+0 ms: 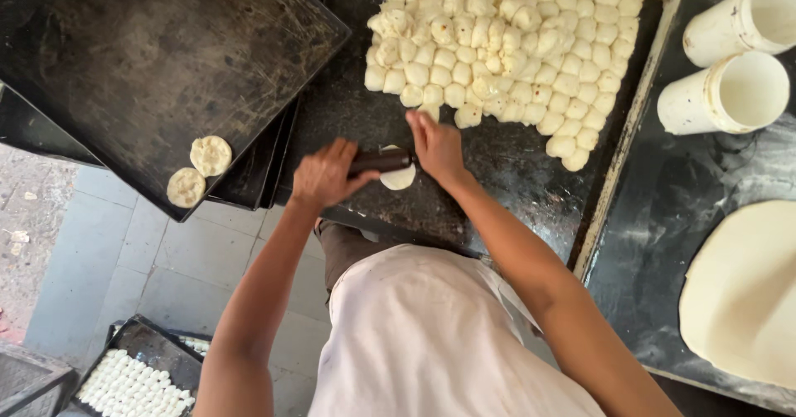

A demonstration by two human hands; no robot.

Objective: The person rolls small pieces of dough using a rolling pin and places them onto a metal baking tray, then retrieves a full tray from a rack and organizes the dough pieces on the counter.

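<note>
Grey floor tiles [149, 251] fill the near left, under a dark, flour-dusted worktop [514, 176]. At seven o'clock, low on the floor, a black tray [145, 338] holds tight rows of small white dough pieces [133, 388]; the picture's bottom edge cuts it off.

Nearer the centre, the left hand [325, 176] is closed around one end of a dark rolling pin [380, 162], while the right hand [437, 145] lies flat with fingers spread over the other end. Under the pin sits a small dough disc [400, 176], pale, round and flattened, lying on the worktop just in front of the hands; the pin and the right hand hide its upper part.

At nine o'clock a stack of black baking trays [149, 60] bears two flattened dough rounds [199, 171] near its front corner. At twelve o'clock, beyond the hands, a large mass of dough cubes [514, 44] lies straight on the worktop, heaped in the middle.

At two o'clock two white cylinders [730, 60] lie on their sides, open mouths showing; they look empty, though the glare makes that hard to confirm. At four o'clock a broad rolled dough sheet [746, 293] runs out of the right edge.
</note>
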